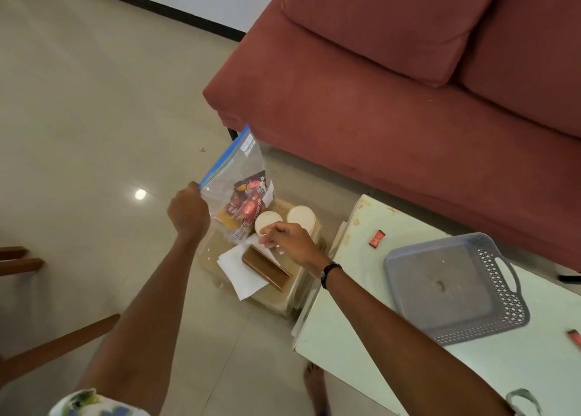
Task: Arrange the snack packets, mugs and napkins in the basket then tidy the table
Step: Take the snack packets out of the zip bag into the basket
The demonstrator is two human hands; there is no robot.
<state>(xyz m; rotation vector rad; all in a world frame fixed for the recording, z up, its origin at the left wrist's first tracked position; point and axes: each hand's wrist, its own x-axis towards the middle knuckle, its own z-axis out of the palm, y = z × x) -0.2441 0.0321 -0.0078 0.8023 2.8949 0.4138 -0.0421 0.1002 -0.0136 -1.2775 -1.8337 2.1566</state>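
Note:
My left hand (188, 212) pinches the blue zip edge of a clear plastic bag (237, 170) that holds several dark snack packets (248, 206). It lifts the bag above a low beige stool (283, 302) beside the table. My right hand (287, 239) reaches down over the stool, fingers spread at the rim of a white mug (266, 220); whether it grips is unclear. A second white mug (301, 216) stands next to it. White napkins (240, 274) and a brown box (267, 269) lie on the stool. The grey plastic basket (509, 293) sits on the table, nothing inside.
The white table (352, 330) carries a small red packet (376, 238) near its far edge and another red packet (575, 338) at the right edge. A red sofa (393, 101) stands behind. Wooden chair legs (53, 346) are at the left. My bare foot (314, 384) is on the tiled floor.

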